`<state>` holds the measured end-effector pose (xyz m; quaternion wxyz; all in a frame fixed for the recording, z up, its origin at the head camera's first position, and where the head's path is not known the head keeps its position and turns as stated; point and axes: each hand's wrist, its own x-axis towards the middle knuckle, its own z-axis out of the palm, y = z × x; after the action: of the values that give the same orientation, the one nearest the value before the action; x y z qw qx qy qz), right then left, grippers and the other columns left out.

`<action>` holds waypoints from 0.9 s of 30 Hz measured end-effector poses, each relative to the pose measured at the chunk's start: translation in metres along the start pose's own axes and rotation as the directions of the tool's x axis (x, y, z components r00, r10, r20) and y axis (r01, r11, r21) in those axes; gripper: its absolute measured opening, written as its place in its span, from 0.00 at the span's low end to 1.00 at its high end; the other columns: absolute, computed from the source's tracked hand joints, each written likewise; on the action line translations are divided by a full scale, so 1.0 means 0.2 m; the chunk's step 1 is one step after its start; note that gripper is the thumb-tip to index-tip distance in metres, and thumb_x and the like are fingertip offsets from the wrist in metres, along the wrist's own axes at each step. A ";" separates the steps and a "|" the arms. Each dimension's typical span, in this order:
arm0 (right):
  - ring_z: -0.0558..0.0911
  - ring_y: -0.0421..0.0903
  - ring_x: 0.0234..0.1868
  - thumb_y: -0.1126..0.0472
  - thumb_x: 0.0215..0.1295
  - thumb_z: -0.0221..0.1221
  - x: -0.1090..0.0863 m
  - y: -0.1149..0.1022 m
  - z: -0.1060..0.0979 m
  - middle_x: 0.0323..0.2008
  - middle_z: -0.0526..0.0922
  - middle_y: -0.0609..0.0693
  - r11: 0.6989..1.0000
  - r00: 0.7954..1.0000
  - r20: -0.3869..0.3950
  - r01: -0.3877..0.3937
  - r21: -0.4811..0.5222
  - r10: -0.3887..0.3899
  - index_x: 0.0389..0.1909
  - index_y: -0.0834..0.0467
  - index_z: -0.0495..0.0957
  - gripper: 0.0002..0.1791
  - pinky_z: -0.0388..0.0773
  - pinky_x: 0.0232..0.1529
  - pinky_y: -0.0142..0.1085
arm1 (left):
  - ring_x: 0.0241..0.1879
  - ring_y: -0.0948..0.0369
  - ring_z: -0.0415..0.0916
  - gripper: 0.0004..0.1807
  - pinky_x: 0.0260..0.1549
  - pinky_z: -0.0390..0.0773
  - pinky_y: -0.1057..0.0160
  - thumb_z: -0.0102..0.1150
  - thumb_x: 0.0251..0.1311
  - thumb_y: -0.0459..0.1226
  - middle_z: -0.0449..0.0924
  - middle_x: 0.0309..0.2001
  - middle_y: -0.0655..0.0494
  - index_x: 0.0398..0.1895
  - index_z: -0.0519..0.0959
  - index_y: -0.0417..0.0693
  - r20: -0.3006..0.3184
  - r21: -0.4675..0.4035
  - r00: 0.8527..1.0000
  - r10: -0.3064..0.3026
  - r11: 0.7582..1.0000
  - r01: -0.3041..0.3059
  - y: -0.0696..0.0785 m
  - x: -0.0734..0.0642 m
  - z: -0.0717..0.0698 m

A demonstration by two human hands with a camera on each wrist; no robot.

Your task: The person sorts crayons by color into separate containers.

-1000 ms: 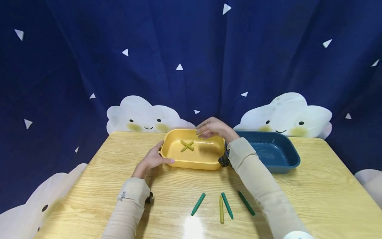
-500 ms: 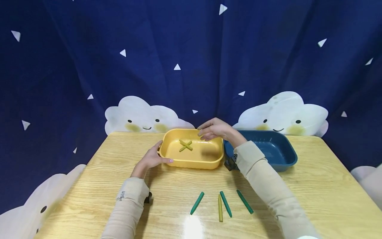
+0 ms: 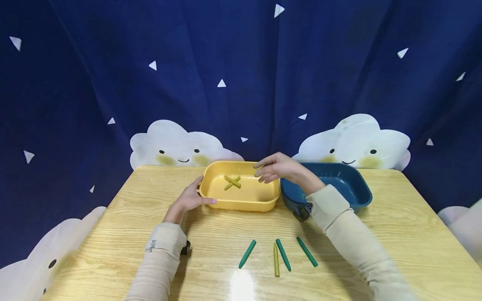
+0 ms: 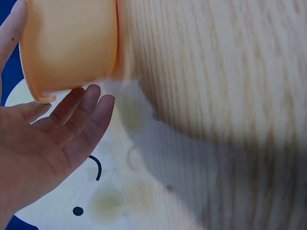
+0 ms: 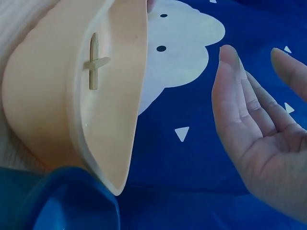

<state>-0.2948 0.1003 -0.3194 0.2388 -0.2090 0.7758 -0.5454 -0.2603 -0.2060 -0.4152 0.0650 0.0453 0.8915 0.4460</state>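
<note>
Right hand point(image 3: 282, 168) has shifted rightward since the earlier frame and is now raised at the right end of the yellow tub point(image 3: 241, 205); the left hand point(image 3: 189, 198) stays at its left end.
Thumb and fingers of the raised hand are parted wide in the air, the wrist above the blue tub point(image 3: 348, 186), just right of the yellow one. The other hand is also spread wide, thumb on the near rim, fingers against the end. Two yellow crayons point(image 3: 232, 182) lie crossed in the yellow tub, left of its middle. Nearer, on the wooden table point(image 3: 113, 251), lie a green crayon point(image 3: 247, 254), a yellow crayon point(image 3: 276, 260) with a second green one point(image 3: 283, 255) just beside it, and a third green one point(image 3: 307, 252) to the right.
</note>
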 end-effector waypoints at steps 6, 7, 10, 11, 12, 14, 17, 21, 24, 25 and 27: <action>0.82 0.53 0.40 0.63 0.61 0.57 -0.08 0.02 -0.01 0.44 0.81 0.61 0.999 0.999 0.033 0.030 -0.028 -0.029 0.55 0.71 0.71 0.23 0.78 0.42 0.44 | 0.52 0.47 0.67 0.56 0.54 0.66 0.50 0.74 0.40 0.41 0.68 0.55 0.37 0.70 0.49 0.39 0.000 -0.014 1.000 0.016 1.000 -0.016 0.00 0.00 0.00; 0.82 0.53 0.40 0.63 0.62 0.57 -0.09 0.02 -0.01 0.44 0.81 0.61 0.999 0.999 0.037 0.036 -0.025 -0.035 0.55 0.71 0.70 0.23 0.78 0.41 0.44 | 0.52 0.47 0.67 0.56 0.54 0.66 0.49 0.74 0.40 0.41 0.68 0.55 0.36 0.70 0.49 0.39 0.002 -0.019 1.000 0.019 1.000 -0.019 0.00 0.00 0.00; 0.82 0.53 0.40 0.64 0.63 0.56 -0.12 0.03 -0.02 0.42 0.81 0.62 0.998 0.997 0.052 0.054 -0.013 -0.053 0.56 0.72 0.69 0.23 0.78 0.41 0.43 | 0.52 0.47 0.68 0.56 0.53 0.67 0.50 0.74 0.40 0.41 0.67 0.56 0.36 0.70 0.48 0.39 0.001 -0.029 1.000 0.015 0.999 -0.015 0.00 0.00 0.00; 0.82 0.53 0.40 0.64 0.63 0.56 -0.13 0.03 -0.02 0.42 0.81 0.61 0.998 0.997 0.055 0.055 -0.010 -0.054 0.56 0.72 0.69 0.23 0.78 0.42 0.45 | 0.52 0.47 0.68 0.56 0.53 0.67 0.50 0.73 0.41 0.41 0.67 0.56 0.36 0.70 0.48 0.38 0.003 -0.026 1.000 0.019 0.999 -0.019 0.00 0.00 0.00; 0.82 0.53 0.40 0.64 0.63 0.56 -0.14 0.04 -0.02 0.42 0.81 0.61 0.998 0.997 0.056 0.057 -0.004 -0.056 0.56 0.72 0.69 0.23 0.78 0.42 0.46 | 0.51 0.47 0.68 0.56 0.53 0.67 0.50 0.73 0.41 0.41 0.67 0.55 0.36 0.70 0.48 0.39 0.004 -0.024 1.000 0.018 1.000 -0.018 0.00 0.00 0.00; 0.82 0.52 0.39 0.65 0.63 0.56 -0.16 0.05 -0.01 0.41 0.81 0.61 0.998 0.996 0.065 0.067 -0.005 -0.067 0.56 0.73 0.68 0.23 0.77 0.43 0.48 | 0.51 0.47 0.68 0.56 0.52 0.68 0.51 0.73 0.41 0.41 0.67 0.55 0.37 0.70 0.48 0.40 0.004 -0.014 1.000 0.015 1.000 -0.015 0.00 0.00 0.00; 0.82 0.51 0.40 0.65 0.62 0.56 -0.19 0.06 -0.01 0.41 0.81 0.60 0.996 0.993 0.077 0.087 -0.018 -0.085 0.56 0.73 0.68 0.23 0.77 0.43 0.48 | 0.52 0.47 0.66 0.56 0.53 0.67 0.49 0.73 0.41 0.42 0.67 0.57 0.38 0.71 0.49 0.42 0.006 -0.001 1.000 0.009 1.000 -0.009 0.00 0.00 0.00; 0.82 0.51 0.40 0.65 0.61 0.57 -0.23 0.07 0.00 0.40 0.81 0.59 0.993 0.990 0.093 0.109 -0.045 -0.105 0.55 0.71 0.70 0.22 0.79 0.41 0.43 | 0.57 0.46 0.63 0.57 0.56 0.62 0.47 0.74 0.40 0.43 0.63 0.61 0.38 0.71 0.49 0.42 0.009 -0.004 1.000 -0.011 1.000 0.011 -0.01 -0.01 0.00; 0.81 0.50 0.39 0.64 0.61 0.57 -0.25 0.09 0.00 0.40 0.81 0.59 0.992 0.989 0.100 0.115 -0.059 -0.109 0.54 0.70 0.71 0.22 0.79 0.41 0.42 | 0.58 0.45 0.61 0.57 0.58 0.60 0.46 0.74 0.40 0.43 0.60 0.63 0.38 0.71 0.48 0.42 0.012 -0.004 1.000 -0.014 1.000 0.014 -0.01 -0.01 0.00; 0.81 0.50 0.38 0.65 0.61 0.57 -0.25 0.09 0.00 0.40 0.81 0.59 0.992 0.989 0.099 0.112 -0.060 -0.106 0.54 0.70 0.72 0.21 0.79 0.41 0.42 | 0.58 0.45 0.62 0.57 0.57 0.61 0.46 0.74 0.40 0.43 0.61 0.62 0.38 0.71 0.48 0.42 0.010 -0.004 1.000 -0.009 1.000 0.009 -0.01 0.00 0.00; 0.81 0.51 0.38 0.65 0.61 0.56 -0.27 0.11 0.00 0.40 0.81 0.60 0.992 0.989 0.103 0.112 -0.059 -0.106 0.54 0.71 0.71 0.21 0.79 0.41 0.42 | 0.55 0.46 0.64 0.56 0.55 0.64 0.47 0.74 0.40 0.42 0.64 0.60 0.38 0.71 0.49 0.43 0.012 -0.006 1.000 0.003 1.000 -0.003 0.00 0.00 0.00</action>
<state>-0.2535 0.1378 -0.3320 0.2400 -0.2856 0.7675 -0.5213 -0.2598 -0.2065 -0.4160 0.0696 0.0491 0.8898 0.4484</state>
